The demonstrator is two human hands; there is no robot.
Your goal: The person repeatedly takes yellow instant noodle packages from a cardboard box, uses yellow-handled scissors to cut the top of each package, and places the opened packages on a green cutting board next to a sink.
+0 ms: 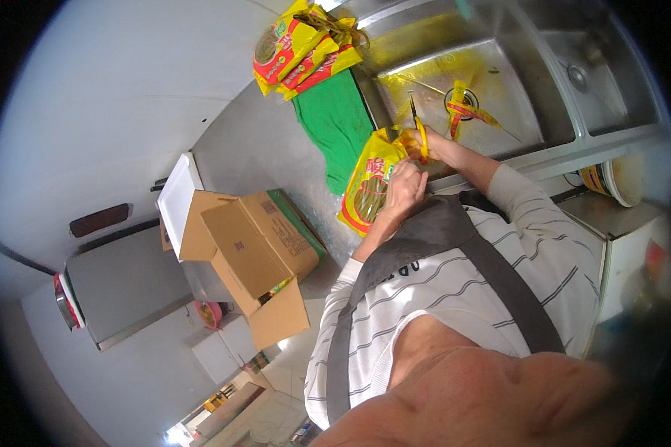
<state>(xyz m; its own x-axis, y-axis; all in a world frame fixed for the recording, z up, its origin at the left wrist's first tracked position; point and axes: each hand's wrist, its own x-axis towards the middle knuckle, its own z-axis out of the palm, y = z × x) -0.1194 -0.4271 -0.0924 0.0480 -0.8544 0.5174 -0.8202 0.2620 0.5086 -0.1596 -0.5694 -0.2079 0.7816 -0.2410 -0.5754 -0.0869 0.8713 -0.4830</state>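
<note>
My left hand [406, 190] grips the side of a yellow and red plastic food bag [363, 193], which bears printed writing. Long greenish-brown pickled vegetables show through its clear window. At the bag's top end, my right hand [437, 144] holds yellow-handled scissors [423, 139], their blades pointing away from me over the sink. My right fingers are also close to the bag's yellow top edge; whether they pinch it is hidden. In the steel sink basin [514, 72], yellow and red plastic strips [463, 109] lie across the drain, among yellowish liquid.
Several similar bags [305, 53] are stacked beyond a green cloth [338, 123] on the steel counter [235, 128], vegetables protruding from one end. An open cardboard box [263, 240] stands left of me, near a white foam box [179, 190]. A white bucket [615, 181] is at right.
</note>
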